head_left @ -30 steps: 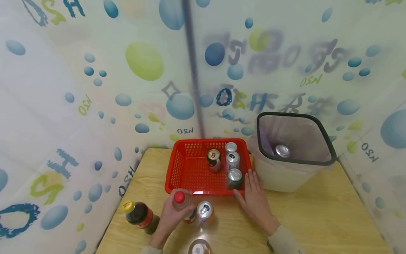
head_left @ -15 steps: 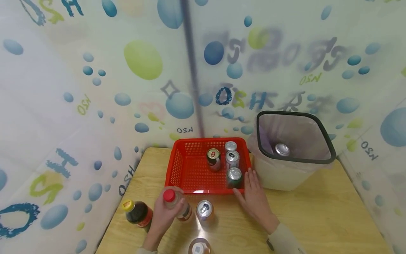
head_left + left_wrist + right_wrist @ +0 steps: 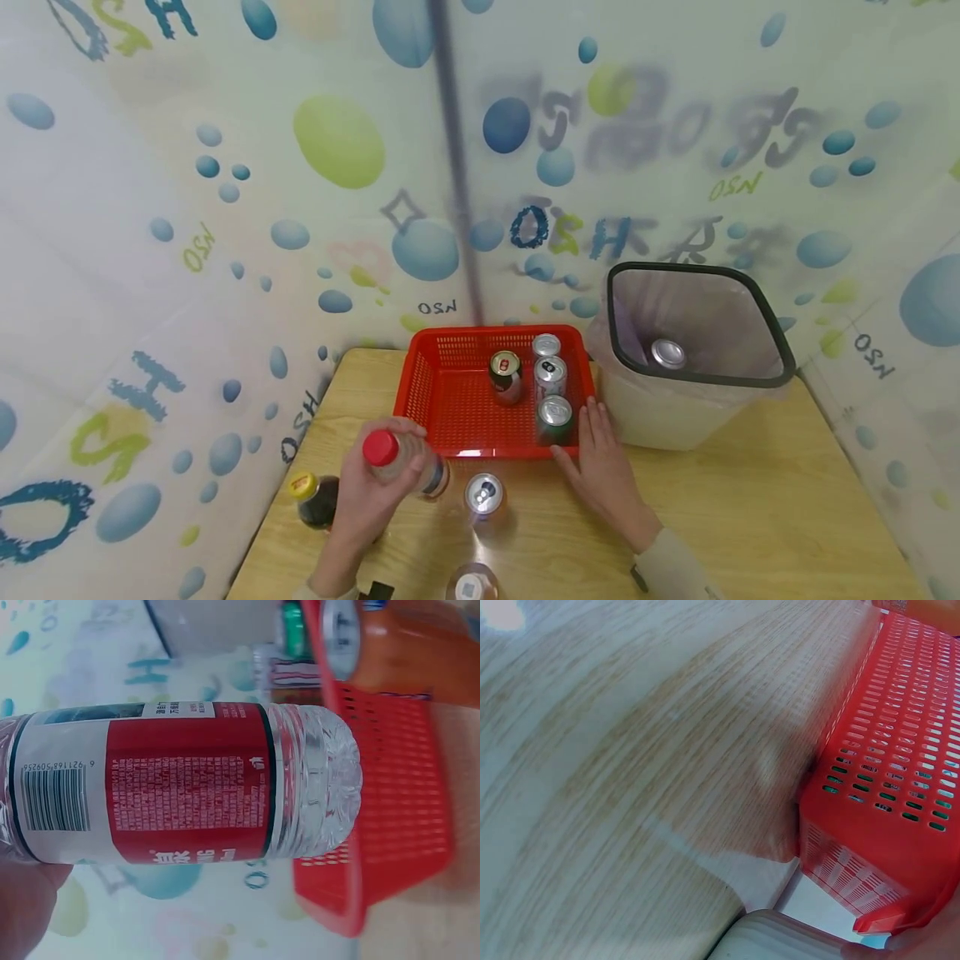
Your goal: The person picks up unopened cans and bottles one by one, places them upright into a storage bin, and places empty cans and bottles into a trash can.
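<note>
My left hand (image 3: pixel 363 492) grips a clear plastic water bottle (image 3: pixel 408 462) with a red cap, tilted with its base toward the right. The left wrist view shows the red-and-white label of this water bottle (image 3: pixel 187 784) and its ribbed base. Just right of it stands an orange can (image 3: pixel 483 497) with a silver top. My right hand (image 3: pixel 606 475) lies with straight fingers at the front right corner of a red plastic basket (image 3: pixel 457 408). Inside the basket, a dark can (image 3: pixel 506 379) stands left of a row of cans, with a green can (image 3: pixel 554 419) in front.
A cola-coloured bottle (image 3: pixel 321 506) with a yellow cap stands partly behind my left hand. At the near edge is a bottle with a white cap (image 3: pixel 470 587). A lined bin (image 3: pixel 652 412) right of the basket has a can (image 3: pixel 667 354) in it.
My left hand has moved left and slightly up with the water bottle, away from the orange can, tilting the bottle more. It now partly covers the cola-coloured bottle. My right hand stays put.
</note>
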Available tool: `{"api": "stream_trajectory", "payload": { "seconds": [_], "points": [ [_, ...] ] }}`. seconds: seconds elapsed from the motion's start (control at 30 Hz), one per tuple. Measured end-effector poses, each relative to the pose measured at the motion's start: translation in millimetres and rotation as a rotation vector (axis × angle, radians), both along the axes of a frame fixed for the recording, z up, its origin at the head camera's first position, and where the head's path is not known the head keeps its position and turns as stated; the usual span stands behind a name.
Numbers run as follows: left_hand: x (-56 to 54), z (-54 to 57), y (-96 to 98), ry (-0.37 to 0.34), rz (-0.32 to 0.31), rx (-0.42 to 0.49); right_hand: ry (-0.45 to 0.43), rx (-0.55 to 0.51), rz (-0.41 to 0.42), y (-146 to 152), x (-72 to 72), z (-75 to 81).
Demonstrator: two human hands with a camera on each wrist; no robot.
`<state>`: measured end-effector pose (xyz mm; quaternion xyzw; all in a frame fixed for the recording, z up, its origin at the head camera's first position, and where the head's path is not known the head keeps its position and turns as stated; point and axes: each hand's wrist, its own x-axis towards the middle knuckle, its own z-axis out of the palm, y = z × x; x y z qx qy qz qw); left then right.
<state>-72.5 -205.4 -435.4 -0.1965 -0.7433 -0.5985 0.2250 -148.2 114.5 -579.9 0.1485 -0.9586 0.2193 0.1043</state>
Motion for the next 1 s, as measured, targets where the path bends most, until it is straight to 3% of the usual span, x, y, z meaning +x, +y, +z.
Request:
{"api": "stream_trajectory", "payload": {
  "seconds": [0.1, 0.2, 0.3, 0.57, 0.73, 0.83, 1.0],
  "points": [
    [-10.0, 14.2, 4.1, 0.076, -0.041, 0.004, -0.023, 0.004, -0.011, 1.2, -0.4, 1.5],
    [-25.9, 23.8, 10.7, 0.106, -0.049, 0.006, -0.052, 0.012, -0.018, 2.2, -0.4, 3.7],
    [-44.4, 26.7, 18.8, 0.089, -0.015, 0.030, -0.069, 0.013, -0.018, 2.4, 0.2, 5.9],
    [-94.0, 19.3, 36.4, -0.024, 0.113, 0.124, -0.075, 0.019, -0.015, -0.3, 0.5, 5.5],
    [-126.5, 4.1, 41.7, -0.107, 0.145, 0.147, -0.051, 0.010, -0.019, -0.9, -0.2, 4.4],
    [-147.0, -14.5, 41.2, -0.141, 0.131, 0.138, -0.028, 0.005, -0.018, -0.5, 1.0, 3.8],
    [-173.8, -33.0, 42.2, -0.239, 0.133, 0.079, 0.008, -0.006, -0.017, -0.4, 1.9, 1.3]
  ]
}}
